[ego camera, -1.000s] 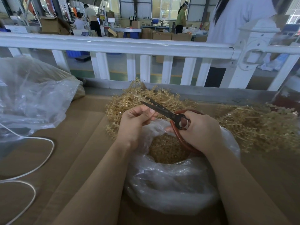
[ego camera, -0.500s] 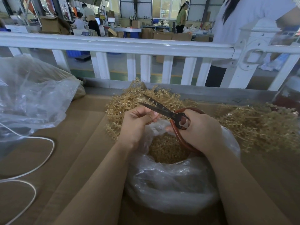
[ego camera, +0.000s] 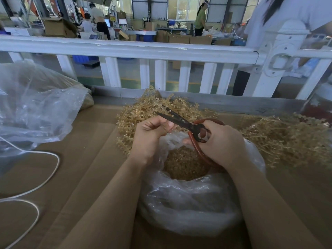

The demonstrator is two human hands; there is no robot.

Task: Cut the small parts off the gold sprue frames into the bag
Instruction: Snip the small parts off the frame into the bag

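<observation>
Right over the mouth of the clear plastic bag [ego camera: 188,203], the left hand [ego camera: 150,135] has its fingers curled in, the grip pinching something small between thumb and fingertips, too small to make out, just under the blades. The right hand [ego camera: 222,141] is wrapped round the red-brown looped handles of the dark-bladed scissors [ego camera: 177,120], thumb through one loop, fingers through the other, and the blades stand parted in a narrow V pointing up and to the left, over the near heap. Down in the bag sits a mound of small gold cut parts [ego camera: 185,164], well below the crumpled rim. Behind the hands lies a tangled heap of gold sprue frames [ego camera: 136,114], touching the bag's far side; a second, wider heap of gold sprue frames [ego camera: 287,139] spreads to the right, its edge just beside the bag. All of this rests on the brown cardboard-covered desk [ego camera: 86,168], with an open stretch of cardboard to the left of the forearms. Farther left a large crumpled clear plastic sheet [ego camera: 36,108] bulges over that corner, and a white cord [ego camera: 52,169] loops across the cardboard near the left edge. Along the far edge of the desk runs a grey ledge, then a white railing with upright balusters [ego camera: 143,51]. Beyond it a factory floor, cardboard boxes, and a person in a white top [ego camera: 291,13] standing close at the upper right.
</observation>
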